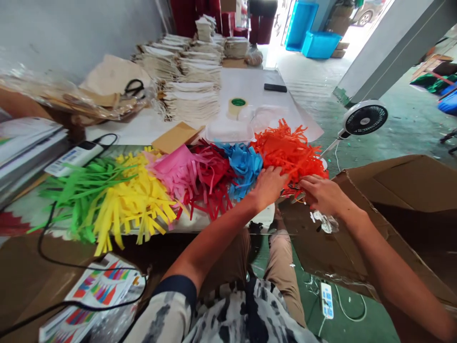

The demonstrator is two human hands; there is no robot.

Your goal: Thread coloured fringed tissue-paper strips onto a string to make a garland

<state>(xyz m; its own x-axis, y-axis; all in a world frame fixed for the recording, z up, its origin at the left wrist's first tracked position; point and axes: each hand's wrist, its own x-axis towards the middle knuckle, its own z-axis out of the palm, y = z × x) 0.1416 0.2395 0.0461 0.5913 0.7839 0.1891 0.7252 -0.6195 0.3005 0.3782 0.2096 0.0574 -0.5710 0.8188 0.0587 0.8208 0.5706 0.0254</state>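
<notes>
A heap of orange fringed paper tassels (287, 152) lies at the right end of the table. Along its near left edge, my left hand (270, 186) has its fingers bent onto the orange strips. My right hand (323, 195) is closed at the heap's near right edge, its fingertips partly hidden among the strips. Just left of my left hand is a blue fringe bundle (245, 166). Farther left are dark red (214, 174), pink (180, 169), yellow (134, 200) and green (85, 186) fringe bundles, overlapping one another.
Behind the bundles stand a clear plastic tray (228, 131), a tape roll (236, 107), a black phone-like object (275, 87) and stacked cloth pieces (193, 102). Scissors (134, 87) lie back left. A fan (366, 118) and an open cardboard box (400, 190) are on the right.
</notes>
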